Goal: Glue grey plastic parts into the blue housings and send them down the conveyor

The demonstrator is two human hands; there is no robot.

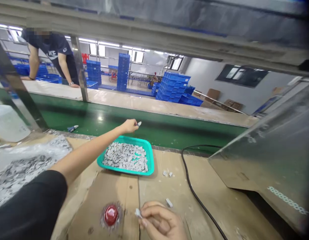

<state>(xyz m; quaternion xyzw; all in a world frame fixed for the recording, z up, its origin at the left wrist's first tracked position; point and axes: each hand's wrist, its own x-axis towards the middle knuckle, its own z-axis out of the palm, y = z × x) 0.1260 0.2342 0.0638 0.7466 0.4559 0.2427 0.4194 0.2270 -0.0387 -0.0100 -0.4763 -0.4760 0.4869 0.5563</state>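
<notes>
My left hand [130, 126] is stretched out over the green belt [164, 128], just beyond the teal basket. Its fingers are closed on a small piece with a pale tip [139, 123]. The teal basket [151, 160] holds many small grey pieces [124, 156]. Low in the view, my right hand [160, 220] pinches a small grey piece [138, 212] between thumb and fingers. To its left, a red dome [111, 214] in a clear surround sits on the cardboard. A loose grey piece [168, 202] lies just above my right hand, with two more [164, 173] right of the basket.
A black cable [191, 188] curves across the table beside a metal panel [264, 160] at right. Plastic sheeting with grey pieces [27, 170] lies left. A blue-and-white item [73, 128] rests on the belt. Behind stand a person [53, 53] and blue crates [171, 86].
</notes>
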